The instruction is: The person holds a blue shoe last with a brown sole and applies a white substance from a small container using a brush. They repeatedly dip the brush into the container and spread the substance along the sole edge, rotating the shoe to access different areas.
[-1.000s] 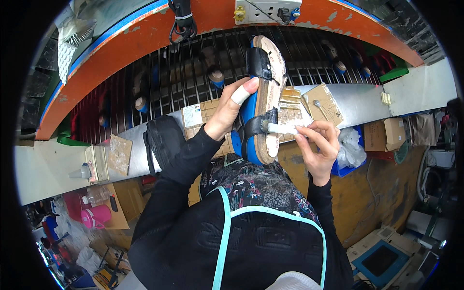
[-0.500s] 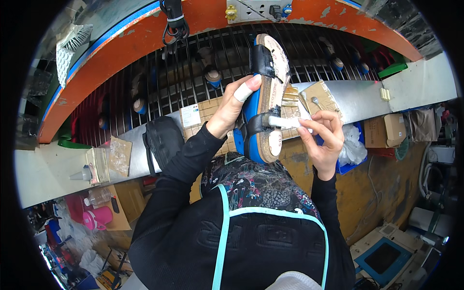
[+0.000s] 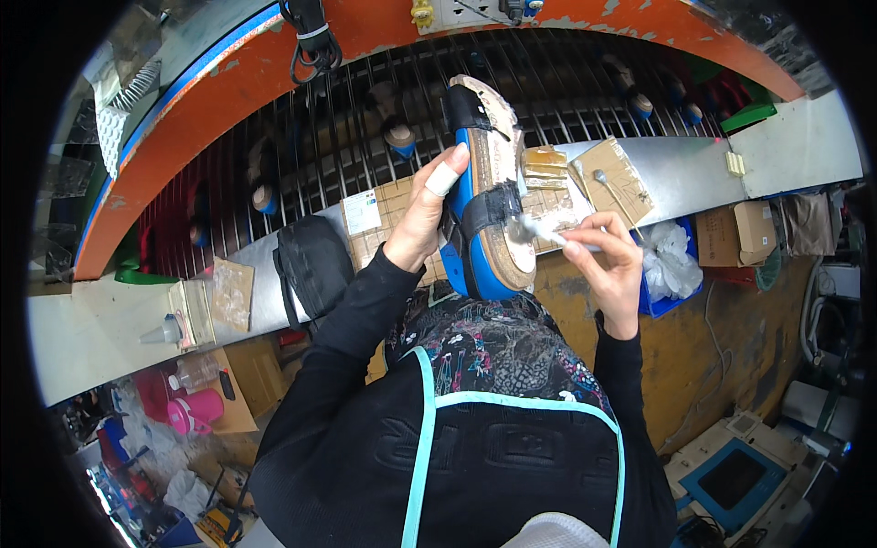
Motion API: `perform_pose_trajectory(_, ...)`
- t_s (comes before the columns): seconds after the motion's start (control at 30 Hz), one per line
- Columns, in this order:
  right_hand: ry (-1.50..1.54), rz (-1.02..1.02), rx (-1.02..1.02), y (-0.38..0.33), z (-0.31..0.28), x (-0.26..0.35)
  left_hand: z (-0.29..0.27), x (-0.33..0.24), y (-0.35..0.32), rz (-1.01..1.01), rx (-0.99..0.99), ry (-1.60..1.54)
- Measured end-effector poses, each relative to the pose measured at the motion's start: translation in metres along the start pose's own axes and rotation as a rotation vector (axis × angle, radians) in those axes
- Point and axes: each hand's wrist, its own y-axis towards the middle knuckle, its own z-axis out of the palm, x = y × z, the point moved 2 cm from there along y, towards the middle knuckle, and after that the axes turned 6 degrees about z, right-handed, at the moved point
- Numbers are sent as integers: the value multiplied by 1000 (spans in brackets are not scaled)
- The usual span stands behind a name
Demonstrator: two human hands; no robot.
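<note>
Over the front of the bench, my left hand (image 3: 422,215) is wrapped round the side of a sandal (image 3: 495,160) on a blue last, its thumb taped in white. Black straps fold round the sandal's cork-coloured edge, and its patchy white underside faces up and to the right. My right hand (image 3: 610,265) pinches a small brush (image 3: 541,231) with a pale handle. The brush's greyish tip is blurred and lies against or just over the underside beside the lower strap; I cannot tell which.
Behind a metal ledge, bars run back beneath an orange frame (image 3: 215,96), with several blue lasts (image 3: 399,142) among them. A black bag (image 3: 313,267) lies left on the ledge. Two brushes rest on cardboard (image 3: 621,178) at right. A blue bin (image 3: 671,297) holds plastic bags.
The sandal has shifted slightly left and tilted in my left hand. The brush has moved slightly left and down, and its tip now points up-left toward the underside below the strap.
</note>
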Motion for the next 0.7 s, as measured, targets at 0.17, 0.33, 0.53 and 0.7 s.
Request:
perform_pose_trajectory(0.17,-114,-24,-6,-16,-11,5,-8,3,-3,60,-31,45)
perform_pose_trajectory(0.33,-133,0,-53,-21,-1,2,-9,1,-6,123,-34,142)
perform_pose_trajectory(0.53,-93,66,-84,-20,9,3,-9,4,-12,110,-69,165)
perform_pose_trajectory(0.7,-382,-111,-170,-19,9,8,-10,3,-14,128,-61,198)
